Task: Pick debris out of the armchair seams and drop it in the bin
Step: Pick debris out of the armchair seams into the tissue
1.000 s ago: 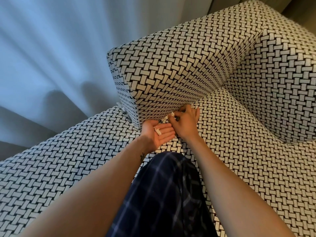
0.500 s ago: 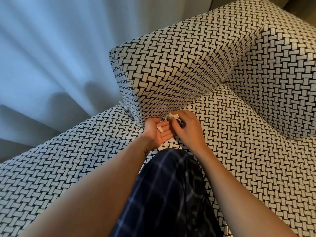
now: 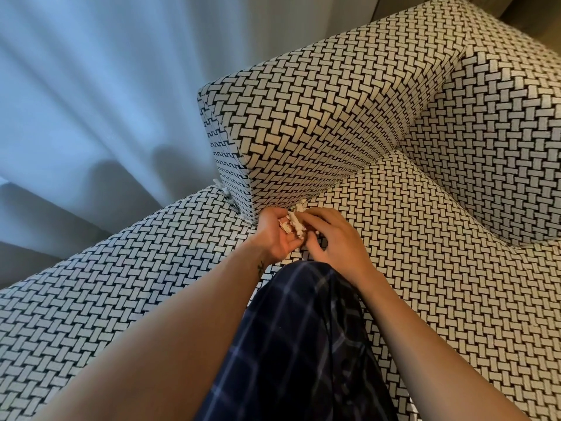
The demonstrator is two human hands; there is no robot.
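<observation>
The armchair is covered in black-and-white basket-weave fabric. My left hand is cupped palm-up at the front end of the seam between the armrest and the seat. Crumpled whitish paper debris lies in that palm. My right hand is right beside it, its fingertips pinched on the same wad of debris. One scrap pokes up by the seam just above the hands. No bin is in view.
A pale curtain hangs to the left of the chair. My knee in dark plaid trousers rests on the seat front. A white fabric tie sticks out at the armrest's front corner. The backrest rises at right.
My right hand has drawn back from the seam with a wad of debris and brought it onto my left palm. The pile in the left hand has grown.
</observation>
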